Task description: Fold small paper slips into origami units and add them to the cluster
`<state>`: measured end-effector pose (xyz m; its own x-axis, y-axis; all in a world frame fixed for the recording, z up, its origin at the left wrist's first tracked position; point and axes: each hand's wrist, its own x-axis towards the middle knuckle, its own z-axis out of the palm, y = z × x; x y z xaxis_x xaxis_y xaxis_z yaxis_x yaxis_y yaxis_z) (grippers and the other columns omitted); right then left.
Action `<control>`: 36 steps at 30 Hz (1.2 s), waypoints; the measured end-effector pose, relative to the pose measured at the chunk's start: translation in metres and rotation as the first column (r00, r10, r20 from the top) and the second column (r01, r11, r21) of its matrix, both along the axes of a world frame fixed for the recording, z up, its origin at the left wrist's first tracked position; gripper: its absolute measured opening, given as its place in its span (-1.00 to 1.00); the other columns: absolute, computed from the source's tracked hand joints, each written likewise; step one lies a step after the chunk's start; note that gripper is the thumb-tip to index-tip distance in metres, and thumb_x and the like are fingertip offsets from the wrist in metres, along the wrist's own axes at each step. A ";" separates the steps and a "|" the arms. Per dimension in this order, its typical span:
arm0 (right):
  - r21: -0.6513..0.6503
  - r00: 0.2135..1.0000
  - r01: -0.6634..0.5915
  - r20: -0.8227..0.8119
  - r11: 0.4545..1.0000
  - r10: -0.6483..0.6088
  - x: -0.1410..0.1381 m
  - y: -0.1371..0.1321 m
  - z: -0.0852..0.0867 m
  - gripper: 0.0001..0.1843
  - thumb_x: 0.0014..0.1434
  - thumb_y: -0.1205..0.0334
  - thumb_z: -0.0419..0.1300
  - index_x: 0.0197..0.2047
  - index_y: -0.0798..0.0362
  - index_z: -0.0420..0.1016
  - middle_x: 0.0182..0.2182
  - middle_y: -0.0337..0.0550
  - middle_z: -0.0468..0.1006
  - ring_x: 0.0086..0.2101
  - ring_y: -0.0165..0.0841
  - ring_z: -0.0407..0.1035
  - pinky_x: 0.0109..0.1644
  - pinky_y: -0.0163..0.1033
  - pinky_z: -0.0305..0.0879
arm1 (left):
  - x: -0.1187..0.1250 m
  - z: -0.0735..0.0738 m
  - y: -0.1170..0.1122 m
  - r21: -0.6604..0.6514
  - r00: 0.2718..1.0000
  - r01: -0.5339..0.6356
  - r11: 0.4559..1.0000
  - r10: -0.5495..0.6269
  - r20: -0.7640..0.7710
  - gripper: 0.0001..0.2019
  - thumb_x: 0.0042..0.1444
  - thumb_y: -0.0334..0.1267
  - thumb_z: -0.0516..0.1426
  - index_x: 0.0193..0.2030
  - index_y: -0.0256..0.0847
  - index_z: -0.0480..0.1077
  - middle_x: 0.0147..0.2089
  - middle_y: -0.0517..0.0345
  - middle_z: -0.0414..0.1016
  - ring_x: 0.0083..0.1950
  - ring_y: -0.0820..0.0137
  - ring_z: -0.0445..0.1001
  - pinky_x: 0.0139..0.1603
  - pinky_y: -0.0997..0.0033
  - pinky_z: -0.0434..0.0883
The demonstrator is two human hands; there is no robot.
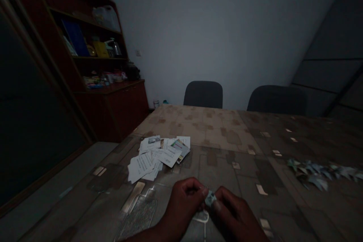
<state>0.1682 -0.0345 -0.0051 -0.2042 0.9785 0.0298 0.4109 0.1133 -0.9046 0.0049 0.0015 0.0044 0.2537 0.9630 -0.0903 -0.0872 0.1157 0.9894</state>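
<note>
My left hand (pixel 188 200) and my right hand (pixel 234 211) meet above the near part of the table. Between their fingertips is a small piece of folded paper (pixel 210 199), pale green-blue with dark marks. Thumbs and forefingers of both hands pinch it, the left from one side and the right from the other. The remaining fingers are curled in. Beyond my left hand lies a loose, overlapping pile of printed cards (pixel 155 157), mostly white with a few coloured ones. Far to the right is a row of pointed, pale folded paper pieces (pixel 320 172).
A patterned cloth covers the table (pixel 210 132). Two dark chairs (pixel 203 94) stand at its far edge, before a pale wall. On the left, a red-brown cabinet (pixel 124 107) has shelves holding a kettle (pixel 115 47) and other goods. The room is dim.
</note>
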 end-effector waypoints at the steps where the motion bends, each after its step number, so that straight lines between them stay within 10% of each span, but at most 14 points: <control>1: 0.028 0.999 -0.001 0.042 1.000 0.000 0.000 0.000 -0.001 -0.70 0.24 0.00 0.01 -0.43 0.00 0.20 -0.50 -0.32 0.23 -0.44 -0.37 0.18 -0.35 -0.31 0.09 | 0.000 0.001 -0.001 0.001 1.000 0.002 1.000 -0.002 0.006 -0.67 -0.08 -0.06 0.30 -0.57 -0.28 0.36 -0.65 0.22 0.35 -0.57 0.47 0.31 -0.48 0.50 0.24; 18: -0.027 0.996 -0.026 -0.081 0.999 0.024 0.005 0.003 -0.001 -0.66 0.20 -0.04 0.07 -0.46 0.01 0.23 -0.53 -0.34 0.19 -0.45 -0.38 0.12 -0.40 -0.31 0.04 | -0.001 0.000 0.000 -0.300 0.976 0.073 0.951 -0.006 0.218 -0.63 -0.38 -0.37 0.36 -0.34 -0.31 0.42 -0.55 0.22 0.48 -0.55 0.48 0.36 -0.47 0.48 0.27; 36: -0.019 0.999 0.017 0.033 1.000 -0.017 0.007 0.002 0.003 -0.75 0.14 0.09 0.05 -0.51 0.01 0.20 -0.57 -0.35 0.19 -0.49 -0.39 0.12 -0.44 -0.31 0.01 | 0.000 0.001 0.000 -0.017 0.989 0.112 0.994 -0.114 -0.099 -0.75 -0.19 -0.17 0.31 -0.57 -0.32 0.42 -0.62 0.28 0.27 -0.52 0.51 0.19 -0.49 0.50 0.09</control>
